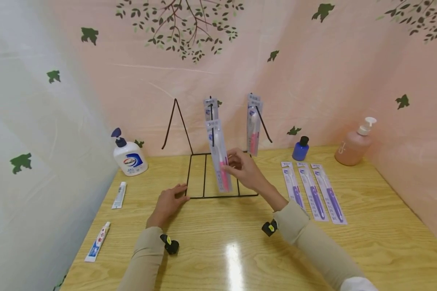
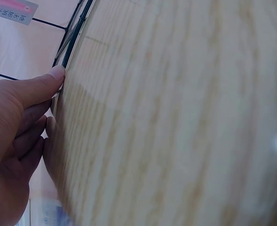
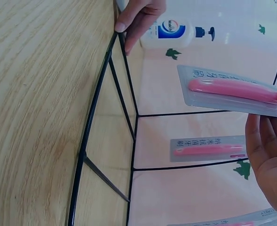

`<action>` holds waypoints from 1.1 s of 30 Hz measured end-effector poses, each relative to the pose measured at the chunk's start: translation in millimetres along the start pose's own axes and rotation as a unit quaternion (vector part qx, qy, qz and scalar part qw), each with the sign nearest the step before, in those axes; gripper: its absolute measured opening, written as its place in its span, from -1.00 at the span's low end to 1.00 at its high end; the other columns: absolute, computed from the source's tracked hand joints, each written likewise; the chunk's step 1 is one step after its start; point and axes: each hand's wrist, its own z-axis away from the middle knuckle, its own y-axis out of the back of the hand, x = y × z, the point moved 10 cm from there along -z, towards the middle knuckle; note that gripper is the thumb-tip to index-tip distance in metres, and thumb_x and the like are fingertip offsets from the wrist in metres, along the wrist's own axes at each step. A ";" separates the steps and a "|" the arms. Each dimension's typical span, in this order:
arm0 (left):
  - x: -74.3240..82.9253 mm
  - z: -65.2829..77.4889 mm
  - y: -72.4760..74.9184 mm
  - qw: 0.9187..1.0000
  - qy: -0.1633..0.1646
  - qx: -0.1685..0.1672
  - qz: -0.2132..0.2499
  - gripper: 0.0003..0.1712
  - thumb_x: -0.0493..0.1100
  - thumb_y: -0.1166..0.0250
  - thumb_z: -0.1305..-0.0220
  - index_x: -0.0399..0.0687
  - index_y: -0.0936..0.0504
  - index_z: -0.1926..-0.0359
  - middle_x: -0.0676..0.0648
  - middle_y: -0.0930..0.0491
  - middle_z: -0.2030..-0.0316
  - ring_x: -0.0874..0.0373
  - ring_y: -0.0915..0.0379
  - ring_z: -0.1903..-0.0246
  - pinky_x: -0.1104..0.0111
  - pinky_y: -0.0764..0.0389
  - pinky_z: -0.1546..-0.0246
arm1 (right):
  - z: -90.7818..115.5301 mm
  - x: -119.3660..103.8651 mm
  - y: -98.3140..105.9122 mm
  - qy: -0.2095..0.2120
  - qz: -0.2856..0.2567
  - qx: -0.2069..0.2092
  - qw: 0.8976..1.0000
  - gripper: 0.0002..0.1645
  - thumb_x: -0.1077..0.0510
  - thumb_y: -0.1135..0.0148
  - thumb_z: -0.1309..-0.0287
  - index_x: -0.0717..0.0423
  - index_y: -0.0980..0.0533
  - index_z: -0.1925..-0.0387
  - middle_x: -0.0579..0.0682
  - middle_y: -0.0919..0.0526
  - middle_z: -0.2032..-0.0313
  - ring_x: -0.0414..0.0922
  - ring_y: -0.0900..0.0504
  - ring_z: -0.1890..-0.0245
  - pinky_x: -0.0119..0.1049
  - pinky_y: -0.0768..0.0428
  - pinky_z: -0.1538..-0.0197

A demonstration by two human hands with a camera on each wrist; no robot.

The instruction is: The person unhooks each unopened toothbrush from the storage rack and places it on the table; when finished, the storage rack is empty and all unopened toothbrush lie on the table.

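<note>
In the head view, my right hand [image 1: 245, 169] pinches the lower part of a packaged pink toothbrush [image 1: 218, 161]. The pack's upper end is at the middle hook of a black wire rack [image 1: 222, 197], with the hook tip visible in front of it. Another pack [image 1: 208, 108] hangs behind on that same hook. Packaged pink toothbrushes [image 1: 253, 125] also hang from the right hook, while the left hook [image 1: 169, 123] carries nothing. At the rack's front left corner, my left hand [image 1: 168, 204] holds the wire between thumb and fingers; the left wrist view shows the thumb [image 2: 46, 84] against it.
Several things stand on the wooden table: a white pump bottle [image 1: 131, 159] left, a blue bottle [image 1: 300, 149] and pink pump bottle [image 1: 352, 145] right. Three packaged purple toothbrushes [image 1: 314, 194] lie right. Two toothpaste tubes [image 1: 119, 196] lie left. A patterned curtain [image 1: 276, 81] hangs behind.
</note>
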 end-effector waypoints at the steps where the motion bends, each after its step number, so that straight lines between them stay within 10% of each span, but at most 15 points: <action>1: 0.2 0.1 -0.1 1.000 0.001 0.000 0.002 -0.46 -0.10 -0.32 -0.23 -0.15 -0.52 -0.21 -0.12 -0.44 -0.24 -0.10 -0.26 -0.32 -0.01 -0.27 -0.32 | 1.7 -1.1 0.3 -0.001 0.000 -0.002 1.000 -0.62 0.23 -0.22 -0.23 0.21 -0.39 -0.06 0.21 -0.68 0.24 -0.02 -0.65 0.30 -0.39 -0.59 0.27; 33: 0.9 0.7 0.8 1.000 0.004 0.002 -0.003 -0.46 -0.10 -0.33 -0.22 -0.16 -0.53 -0.20 -0.15 -0.44 -0.24 -0.12 -0.27 -0.30 -0.02 -0.27 -0.31 | 50.2 -19.4 -0.6 0.003 0.014 -0.066 0.998 -0.65 0.25 -0.21 -0.24 0.19 -0.40 -0.04 0.18 -0.64 0.13 -0.05 -0.68 0.20 -0.30 -0.68 0.18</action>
